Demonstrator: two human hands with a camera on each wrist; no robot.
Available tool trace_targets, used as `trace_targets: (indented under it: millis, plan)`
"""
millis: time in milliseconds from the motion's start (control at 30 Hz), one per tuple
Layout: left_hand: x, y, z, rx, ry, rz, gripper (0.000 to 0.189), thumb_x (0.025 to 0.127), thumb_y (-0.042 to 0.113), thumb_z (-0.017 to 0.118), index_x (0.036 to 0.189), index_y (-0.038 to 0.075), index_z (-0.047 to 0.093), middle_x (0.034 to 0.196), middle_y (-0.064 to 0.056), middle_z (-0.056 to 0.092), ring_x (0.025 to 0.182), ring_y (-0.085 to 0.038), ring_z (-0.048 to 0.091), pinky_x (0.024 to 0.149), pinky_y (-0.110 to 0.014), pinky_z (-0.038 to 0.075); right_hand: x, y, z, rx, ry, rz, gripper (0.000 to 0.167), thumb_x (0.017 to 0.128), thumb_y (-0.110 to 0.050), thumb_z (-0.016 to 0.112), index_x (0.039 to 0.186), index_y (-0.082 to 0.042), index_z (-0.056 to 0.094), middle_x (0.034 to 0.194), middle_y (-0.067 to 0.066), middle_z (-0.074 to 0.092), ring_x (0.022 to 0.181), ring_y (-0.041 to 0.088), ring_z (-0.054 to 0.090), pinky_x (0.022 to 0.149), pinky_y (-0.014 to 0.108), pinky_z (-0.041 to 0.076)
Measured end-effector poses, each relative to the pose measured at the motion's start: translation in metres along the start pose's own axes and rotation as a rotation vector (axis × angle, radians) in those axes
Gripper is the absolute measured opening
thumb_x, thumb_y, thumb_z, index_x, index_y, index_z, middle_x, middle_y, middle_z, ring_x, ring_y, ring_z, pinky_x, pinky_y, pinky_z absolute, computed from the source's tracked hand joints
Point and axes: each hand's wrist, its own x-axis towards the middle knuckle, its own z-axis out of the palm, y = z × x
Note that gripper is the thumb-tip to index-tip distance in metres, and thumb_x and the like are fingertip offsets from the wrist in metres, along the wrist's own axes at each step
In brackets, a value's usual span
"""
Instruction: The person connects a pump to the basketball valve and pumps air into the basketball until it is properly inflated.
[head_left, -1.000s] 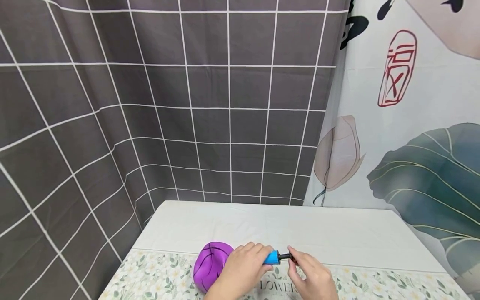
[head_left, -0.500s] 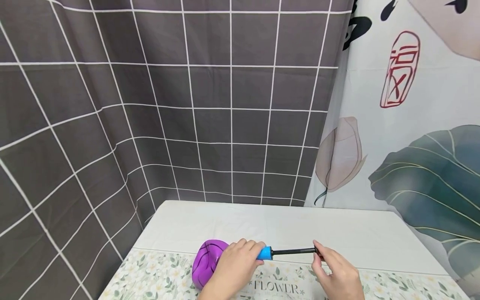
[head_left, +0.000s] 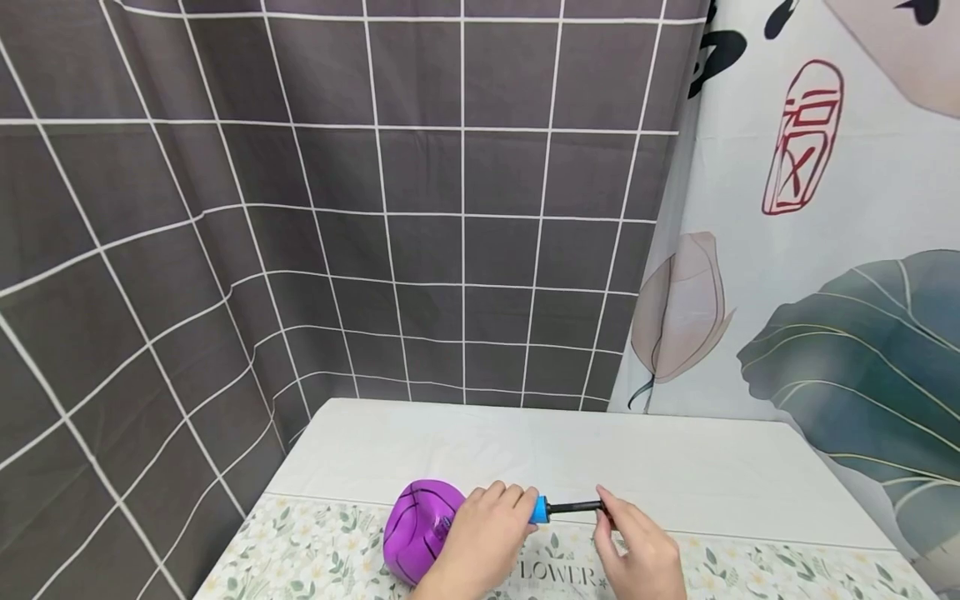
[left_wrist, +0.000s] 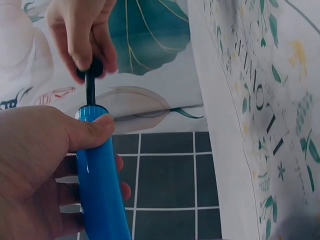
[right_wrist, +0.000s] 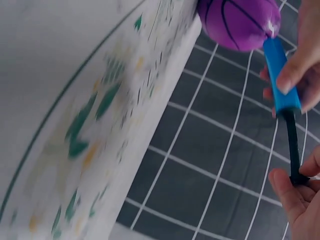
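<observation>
My left hand (head_left: 487,533) grips the blue barrel of a hand air pump (left_wrist: 100,175), its thumb along the top end in the left wrist view. The fingers of my right hand (head_left: 637,542) pinch the black handle at the end of the pump's rod (right_wrist: 293,145), which is partly drawn out. On the left, a purple ball (head_left: 420,529) with black lines is dented and only partly inflated. In the right wrist view the pump's far end meets the ball (right_wrist: 240,22). My left hand hides much of the barrel in the head view.
A table (head_left: 525,442) carries a white cover with a floral band along its front, printed with the word FLOWER. Behind and to the left hangs a dark grid-patterned curtain (head_left: 420,250). A white leaf-printed cloth (head_left: 750,333) hangs at the right.
My right hand first pulled the pump rod far out to the right, then moved back left, pushing it partway in. The ball and left hand shifted only slightly.
</observation>
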Motion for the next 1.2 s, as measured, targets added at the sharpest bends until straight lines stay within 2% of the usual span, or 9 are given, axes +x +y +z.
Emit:
trace_targets:
  millis: [100, 200, 433, 533, 633, 733, 1000, 1100, 1200]
  plan:
    - [0.001, 0.004, 0.001, 0.001, -0.002, 0.009, 0.04, 0.09, 0.039, 0.074, 0.121, 0.014, 0.068, 0.102, 0.005, 0.07, 0.089, -0.01, 0.062, 0.07, -0.023, 0.051, -0.003, -0.006, 0.007, 0.008, -0.027, -0.027, 0.034, 0.072, -0.002, 0.07, 0.105, -0.001, 0.077, 0.084, 0.003, 0.075, 0.063, 0.008, 0.067, 0.056, 0.013, 0.052]
    - [0.002, 0.007, 0.002, 0.003, -0.007, 0.025, 0.04, 0.09, 0.04, 0.074, 0.12, 0.014, 0.068, 0.102, 0.005, 0.07, 0.088, -0.01, 0.062, 0.069, -0.022, 0.051, -0.006, -0.011, 0.012, 0.022, -0.063, -0.045, 0.027, 0.084, -0.012, 0.062, 0.104, -0.001, 0.076, 0.082, 0.001, 0.074, 0.062, 0.004, 0.065, 0.055, 0.01, 0.05]
    - [-0.001, 0.003, 0.007, -0.025, 0.047, 0.021, 0.038, 0.088, 0.041, 0.075, 0.119, 0.02, 0.067, 0.101, 0.009, 0.069, 0.087, -0.006, 0.062, 0.07, -0.021, 0.05, -0.004, -0.01, 0.011, 0.02, -0.043, -0.1, 0.052, 0.104, -0.037, 0.039, 0.101, -0.002, 0.077, 0.08, -0.001, 0.073, 0.06, 0.003, 0.064, 0.054, 0.01, 0.049]
    - [-0.002, -0.001, 0.008, -0.046, 0.068, 0.017, 0.037, 0.09, 0.04, 0.073, 0.12, 0.02, 0.066, 0.102, 0.01, 0.069, 0.088, -0.006, 0.061, 0.07, -0.021, 0.049, -0.001, -0.005, 0.006, 0.018, -0.038, -0.108, 0.046, 0.103, -0.034, 0.043, 0.103, -0.003, 0.077, 0.082, 0.0, 0.074, 0.061, 0.006, 0.067, 0.055, 0.011, 0.051]
    - [-0.004, -0.006, 0.008, -0.052, 0.06, -0.004, 0.037, 0.091, 0.04, 0.072, 0.122, 0.021, 0.065, 0.104, 0.01, 0.069, 0.09, -0.007, 0.061, 0.072, -0.021, 0.049, 0.002, 0.002, 0.0, 0.004, -0.046, -0.082, 0.028, 0.091, -0.019, 0.059, 0.106, -0.004, 0.077, 0.084, 0.0, 0.075, 0.063, 0.008, 0.068, 0.058, 0.012, 0.053]
    - [-0.007, -0.012, 0.006, -0.059, 0.048, -0.026, 0.038, 0.091, 0.038, 0.072, 0.123, 0.021, 0.065, 0.106, 0.01, 0.069, 0.092, -0.007, 0.061, 0.074, -0.022, 0.051, 0.005, 0.01, -0.007, -0.004, -0.042, -0.043, 0.03, 0.081, -0.012, 0.063, 0.107, -0.004, 0.077, 0.086, 0.0, 0.076, 0.064, 0.01, 0.07, 0.061, 0.012, 0.054]
    - [-0.009, -0.021, 0.003, -0.075, 0.036, -0.053, 0.038, 0.092, 0.036, 0.071, 0.126, 0.019, 0.065, 0.108, 0.008, 0.07, 0.095, -0.01, 0.063, 0.078, -0.026, 0.053, 0.011, 0.023, -0.018, -0.008, 0.01, -0.03, 0.044, 0.1, -0.034, 0.047, 0.107, -0.002, 0.077, 0.086, 0.002, 0.076, 0.063, 0.013, 0.069, 0.063, 0.011, 0.053]
    - [-0.01, -0.021, 0.003, -0.079, 0.044, -0.043, 0.036, 0.094, 0.035, 0.07, 0.126, 0.018, 0.065, 0.108, 0.007, 0.07, 0.094, -0.01, 0.063, 0.076, -0.026, 0.053, 0.012, 0.023, -0.019, -0.024, 0.006, 0.001, 0.029, 0.091, -0.019, 0.061, 0.107, -0.002, 0.077, 0.086, 0.003, 0.076, 0.064, 0.014, 0.069, 0.064, 0.01, 0.053]
    - [-0.009, -0.02, 0.004, -0.073, 0.05, -0.039, 0.035, 0.095, 0.034, 0.069, 0.126, 0.016, 0.065, 0.107, 0.005, 0.07, 0.094, -0.011, 0.063, 0.076, -0.026, 0.053, 0.012, 0.019, -0.018, -0.037, -0.004, 0.045, 0.031, 0.078, -0.002, 0.071, 0.109, -0.002, 0.076, 0.087, 0.005, 0.076, 0.064, 0.017, 0.07, 0.063, 0.01, 0.053]
